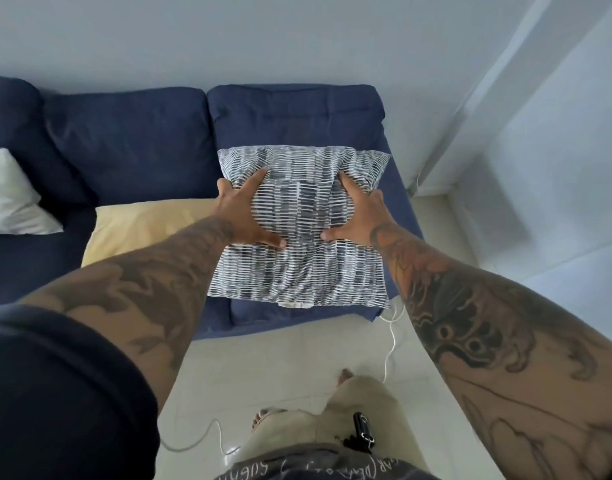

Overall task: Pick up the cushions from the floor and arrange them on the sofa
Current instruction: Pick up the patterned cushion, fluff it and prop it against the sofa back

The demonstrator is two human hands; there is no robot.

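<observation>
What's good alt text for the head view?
Both hands, left and right, press a striped cushion onto a navy sofa. A yellow cushion and a white one lie to its left.

Tattooed forearms, dark top, pale shorts

Dark ink is running along both forearms, with round eye-like marks on the right one; a dark navy sleeve (65, 393) is covering the upper left arm at 8 o'clock, beige shorts (353, 407) are showing at 6 o'clock above bare feet (263, 418), a small black clip-on device (362, 432) is hanging at the waist, and pale lettering is edging the dark shirt hem (318, 466)
</observation>
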